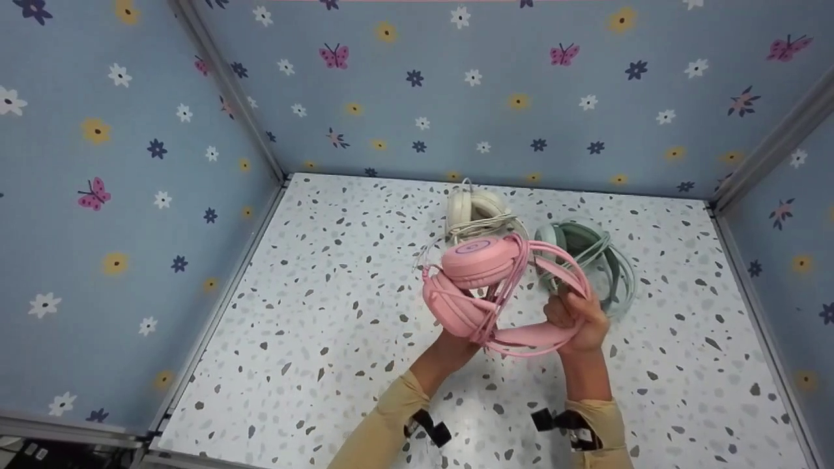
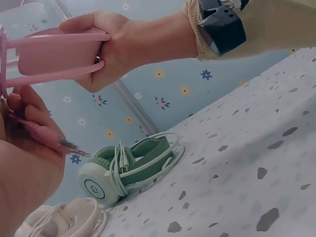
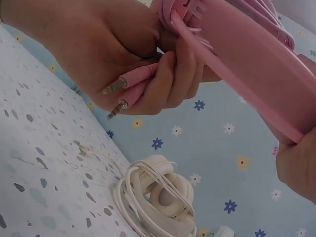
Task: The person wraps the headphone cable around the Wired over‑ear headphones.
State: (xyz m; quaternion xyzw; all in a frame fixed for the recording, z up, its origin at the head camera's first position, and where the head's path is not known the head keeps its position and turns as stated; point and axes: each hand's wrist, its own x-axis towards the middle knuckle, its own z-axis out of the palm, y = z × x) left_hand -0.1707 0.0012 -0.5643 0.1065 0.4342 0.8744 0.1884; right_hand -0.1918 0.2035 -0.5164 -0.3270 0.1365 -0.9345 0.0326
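A pair of pink headphones is held above the table, its cable wound in loops around the ear cups and band. My right hand grips the headband at its right side, thumb and fingers around it. Beneath the ear cups, my left hand is mostly hidden in the head view. In the right wrist view that left hand curls its fingers around two pink audio plugs, whose metal tips stick out, close under the headphones. The left wrist view also shows a plug in its palm.
White headphones lie at the back of the speckled table, cable wrapped around them. Green headphones lie to the right, partly behind my right hand. Flower-patterned panels enclose the table at the back and both sides.
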